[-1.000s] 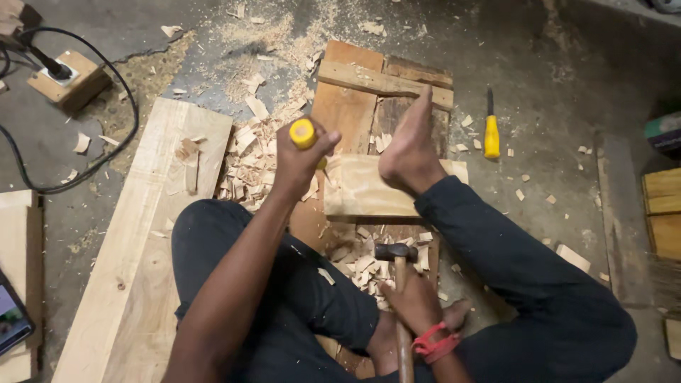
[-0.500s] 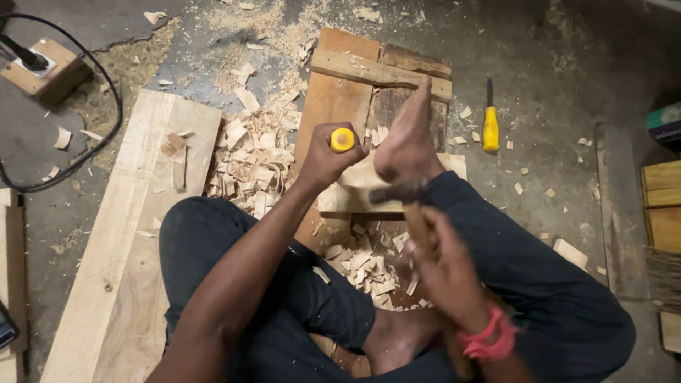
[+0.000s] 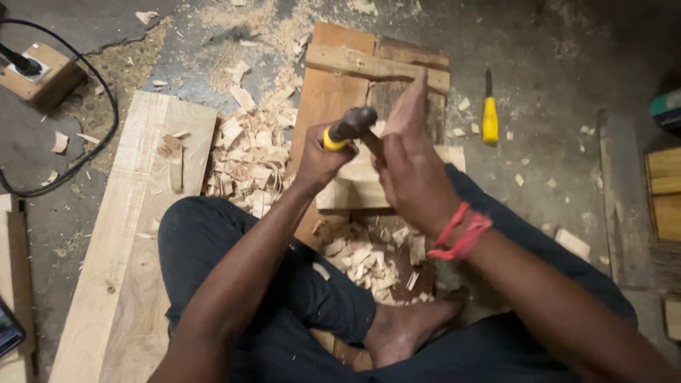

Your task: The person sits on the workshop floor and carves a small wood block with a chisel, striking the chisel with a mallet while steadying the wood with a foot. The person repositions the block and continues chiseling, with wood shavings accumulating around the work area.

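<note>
My left hand [image 3: 317,162] is wrapped around a yellow-handled chisel [image 3: 330,139] that stands on a pale wood block [image 3: 352,190]. My right hand [image 3: 410,177], with a red thread band at the wrist, grips a hammer. The dark hammer head [image 3: 352,123] rests on top of the chisel's handle. My foot [image 3: 416,99] presses down on the far side of the block. The block lies across a worn wooden board [image 3: 332,91] on the floor. The chisel's blade is hidden behind my left hand.
Wood chips [image 3: 248,156] are heaped left of the board and between my legs. A long pale plank [image 3: 135,234] lies at the left. A second yellow-handled chisel [image 3: 489,117] lies on the floor at the right. A wooden socket box [image 3: 39,74] with a black cable sits far left.
The hammer rose from low by my lap and came down onto the chisel's handle. My left hand kept hold of the chisel on the block.
</note>
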`<state>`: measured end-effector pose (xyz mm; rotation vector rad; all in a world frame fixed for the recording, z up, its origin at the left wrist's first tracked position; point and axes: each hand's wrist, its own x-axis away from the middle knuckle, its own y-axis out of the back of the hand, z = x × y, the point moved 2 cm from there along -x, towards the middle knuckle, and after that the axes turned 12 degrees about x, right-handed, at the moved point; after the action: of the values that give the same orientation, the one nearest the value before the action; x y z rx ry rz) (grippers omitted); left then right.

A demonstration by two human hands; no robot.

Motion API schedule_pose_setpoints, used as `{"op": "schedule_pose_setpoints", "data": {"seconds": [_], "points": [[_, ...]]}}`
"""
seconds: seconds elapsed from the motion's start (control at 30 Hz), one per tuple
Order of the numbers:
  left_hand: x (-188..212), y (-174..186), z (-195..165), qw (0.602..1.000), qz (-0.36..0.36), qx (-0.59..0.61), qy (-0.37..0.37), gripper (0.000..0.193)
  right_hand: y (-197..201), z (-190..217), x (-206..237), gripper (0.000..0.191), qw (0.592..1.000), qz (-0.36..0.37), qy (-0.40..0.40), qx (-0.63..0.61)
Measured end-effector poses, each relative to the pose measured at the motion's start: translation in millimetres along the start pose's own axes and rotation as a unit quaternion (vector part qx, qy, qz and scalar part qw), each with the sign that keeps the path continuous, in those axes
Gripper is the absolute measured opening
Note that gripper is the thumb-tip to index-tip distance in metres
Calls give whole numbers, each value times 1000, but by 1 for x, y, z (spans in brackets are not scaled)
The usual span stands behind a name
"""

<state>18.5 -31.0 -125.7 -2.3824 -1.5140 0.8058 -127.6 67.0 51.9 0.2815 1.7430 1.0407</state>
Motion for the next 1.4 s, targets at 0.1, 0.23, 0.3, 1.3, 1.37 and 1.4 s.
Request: {"op": "schedule_pose_setpoints", "data": {"seconds": [0.1,0.23,0.3,1.3,1.37,1.4], "points": [[8,-2,-5,995,54,-64,-51,15,-1,-19,22,44,905,360,-210,-80],[-6,9,-2,995,-79,10,55,6,26,-23,28,31,923,250,-249,-157],[-11,10,0,995,-79,25,60,9,30,-19,30,27,918,245,-271,-155],[41,10,-45,996,-76,24,44,9,-9,32,216,27,766,302,-504,-261],[47,-1,-36,996,-63,12,55,10,-2,36,216,28,751,308,-518,-269],[48,-6,-32,997,-50,-11,50,11,3,38,212,29,744,310,-524,-274]]}}
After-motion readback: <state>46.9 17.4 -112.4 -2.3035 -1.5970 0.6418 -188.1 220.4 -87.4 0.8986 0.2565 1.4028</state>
